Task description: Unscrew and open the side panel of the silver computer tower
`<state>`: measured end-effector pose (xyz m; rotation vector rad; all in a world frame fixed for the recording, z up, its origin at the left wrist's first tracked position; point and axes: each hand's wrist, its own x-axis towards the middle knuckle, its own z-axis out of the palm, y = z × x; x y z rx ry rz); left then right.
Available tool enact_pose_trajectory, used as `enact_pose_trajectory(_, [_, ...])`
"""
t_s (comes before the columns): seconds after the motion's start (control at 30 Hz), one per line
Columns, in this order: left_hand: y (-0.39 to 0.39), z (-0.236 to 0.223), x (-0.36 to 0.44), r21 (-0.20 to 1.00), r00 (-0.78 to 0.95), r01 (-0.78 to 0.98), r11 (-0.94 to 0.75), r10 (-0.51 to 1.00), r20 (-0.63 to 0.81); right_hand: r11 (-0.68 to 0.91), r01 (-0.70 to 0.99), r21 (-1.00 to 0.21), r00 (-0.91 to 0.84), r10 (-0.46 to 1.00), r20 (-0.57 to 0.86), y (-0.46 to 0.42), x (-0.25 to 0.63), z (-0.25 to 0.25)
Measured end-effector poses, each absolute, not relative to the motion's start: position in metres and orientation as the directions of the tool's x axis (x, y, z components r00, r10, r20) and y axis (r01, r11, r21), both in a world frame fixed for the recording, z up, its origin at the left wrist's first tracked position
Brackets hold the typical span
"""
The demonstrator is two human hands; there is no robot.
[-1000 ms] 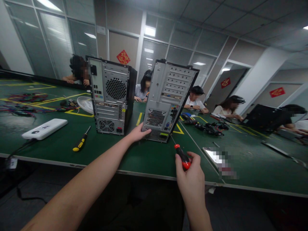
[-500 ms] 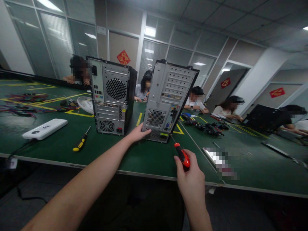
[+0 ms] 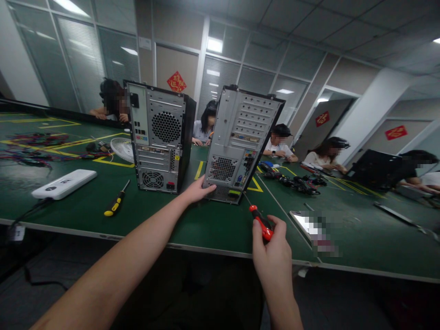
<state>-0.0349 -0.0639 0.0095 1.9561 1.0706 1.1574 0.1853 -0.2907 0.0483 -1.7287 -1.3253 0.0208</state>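
Observation:
A grey computer tower [image 3: 223, 133] stands on the green table with its back panel of ports and vents facing me, leaning a little in view. My left hand [image 3: 198, 190] grips its lower left edge, thumb on the back panel and the other fingers mostly hidden behind the side. In my right hand [image 3: 273, 243] is a red and black screwdriver [image 3: 261, 223], held by the handle between thumb and fingers. Its thin shaft points up and left, and the tip is at the tower's lower right corner; whether it sits in a screw I cannot tell.
A second computer tower [image 3: 160, 137] stands to the left. Around it are a yellow and black screwdriver [image 3: 117, 201], a white power bank [image 3: 64, 184], a white basket [image 3: 122, 149] and loose wires [image 3: 34, 149]. Black cables [image 3: 299, 182] and a phone [image 3: 305, 224] lie right. Several people sit beyond.
The thumb and fingers of my right hand have shifted on the screwdriver handle, with the index finger now lifted a little away. My left hand and both towers have stayed put.

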Motion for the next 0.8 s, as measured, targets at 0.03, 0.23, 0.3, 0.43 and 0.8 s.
enact_pose_trajectory(0.03, [-0.0636, 0.0092, -0.0347, 0.814, 0.290, 0.321, -0.484, 0.868, 0.402, 0.014, 0.748, -0.664, 0.424, 0.760, 0.493, -0.2903, 0.1856, 0.0474])
enact_pose_trajectory(0.23, [-0.0607, 0.0064, -0.0343, 0.818, 0.298, 0.308, -0.486, 0.866, 0.402, 0.072, 0.774, -0.630, 0.391, 0.728, 0.564, -0.2884, 0.1888, 0.0429])
enact_pose_trajectory(0.3, [-0.0593, 0.0050, -0.0343, 0.817, 0.296, 0.310, -0.487, 0.866, 0.404, 0.116, 0.799, -0.590, 0.349, 0.709, 0.612, -0.2891, 0.1890, 0.0434])
enact_pose_trajectory(0.43, [-0.0566, 0.0025, -0.0343, 0.818, 0.289, 0.297, -0.493, 0.863, 0.415, 0.131, 0.802, -0.583, 0.315, 0.736, 0.598, -0.2926, 0.1877, 0.0466])
enact_pose_trajectory(0.8, [-0.0644, 0.0098, -0.0352, 0.822, 0.304, 0.319, -0.472, 0.873, 0.382, 0.099, 0.752, -0.652, 0.345, 0.783, 0.517, -0.2923, 0.1840, 0.0490])
